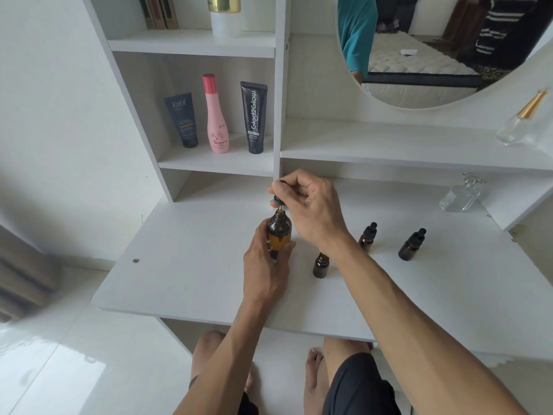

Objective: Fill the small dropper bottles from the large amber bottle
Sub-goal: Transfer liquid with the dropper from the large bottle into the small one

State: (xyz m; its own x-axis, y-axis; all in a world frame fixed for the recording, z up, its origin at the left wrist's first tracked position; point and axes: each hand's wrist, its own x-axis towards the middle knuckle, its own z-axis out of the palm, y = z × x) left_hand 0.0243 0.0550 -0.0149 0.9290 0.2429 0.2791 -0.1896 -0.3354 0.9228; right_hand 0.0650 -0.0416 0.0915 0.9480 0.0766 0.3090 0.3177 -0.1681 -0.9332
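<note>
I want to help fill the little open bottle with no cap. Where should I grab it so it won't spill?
Hold the open small bottle around its round dark body, below the neck, with your fingers wrapped from the side. It stands upright on the desk and its mouth is uncovered, so keep clear of the top. Coming from the front looks easiest, since the right hand and its forearm pass just behind it.

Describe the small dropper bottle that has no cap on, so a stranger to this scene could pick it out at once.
Start at the white desk top below the round mirror, where the left hand holds the large amber bottle. Just right of that hand, under the right forearm, stands the open small bottle. The two other small bottles farther right wear black dropper caps; this one's neck is bare.
</note>
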